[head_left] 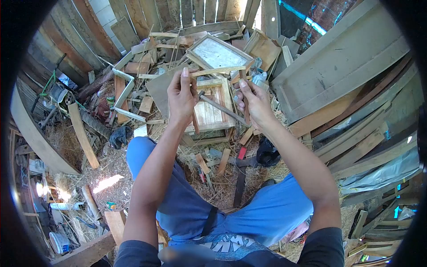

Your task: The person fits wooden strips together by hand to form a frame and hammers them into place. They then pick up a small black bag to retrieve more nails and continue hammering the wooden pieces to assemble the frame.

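A small frame of thin wooden strips (218,70) is held up in front of me with both hands. My left hand (181,95) is closed round its left side, thumb pointing up. My right hand (254,102) pinches the right upright, thumb on top. One strip (222,108) slants across between the two sides; whether it is fastened cannot be made out. Below and behind the frame lies a larger pale wooden framed piece with slats (209,122), partly hidden by the strips and my left hand.
Wood scraps cover the straw-strewn ground. A white-panelled frame (220,52) lies behind, and a large grey wooden panel (338,58) leans at right. Between my legs lie a dark long-handled tool (239,187) and a red-handled tool (202,175). A curved board (38,133) stands at left.
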